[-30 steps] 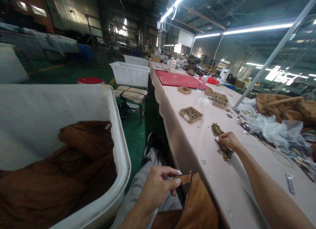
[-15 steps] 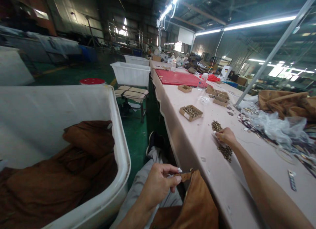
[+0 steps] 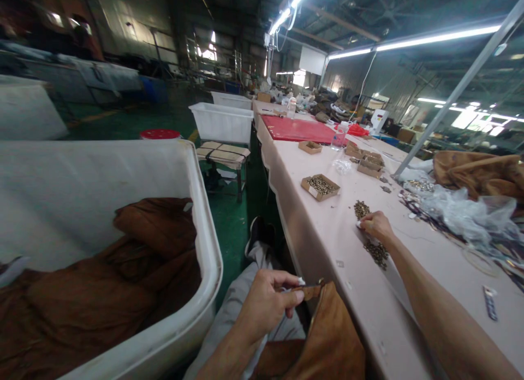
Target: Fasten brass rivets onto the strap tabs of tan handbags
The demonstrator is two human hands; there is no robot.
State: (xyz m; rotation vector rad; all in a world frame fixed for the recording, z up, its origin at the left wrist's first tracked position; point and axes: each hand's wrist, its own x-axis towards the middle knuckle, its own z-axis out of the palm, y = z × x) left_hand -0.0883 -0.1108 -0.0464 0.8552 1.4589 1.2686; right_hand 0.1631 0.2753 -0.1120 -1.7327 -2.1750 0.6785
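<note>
Clamped between thumb and fingers of the left hand (image 3: 266, 303), above gray trousers (image 3: 229, 309): a narrow tan strap (image 3: 313, 291) attached to a brown garment (image 3: 338, 331), draped beside the table edge. Liable to twist or slip loose, given so slight a hold and the cloth's weight below. To the left, more brown cloth (image 3: 82, 298) inside a white plastic bin (image 3: 207, 227).

Farther out, over the pink-covered table (image 3: 311, 232): the right hand (image 3: 379, 227), fingers bent low between two loose clusters of small brass-toned studs (image 3: 377, 254); impossible to tell whether closed on any. At risk of scattering across the smooth cover from a brush of wrist or forearm, with no rim around the clusters. Beyond, more studs in a shallow cardboard box (image 3: 331, 195), open-topped and prone to spilling if knocked. Farther still, a clear bottle (image 3: 339, 137), upright but possibly tippable by a snagged cover.
</note>
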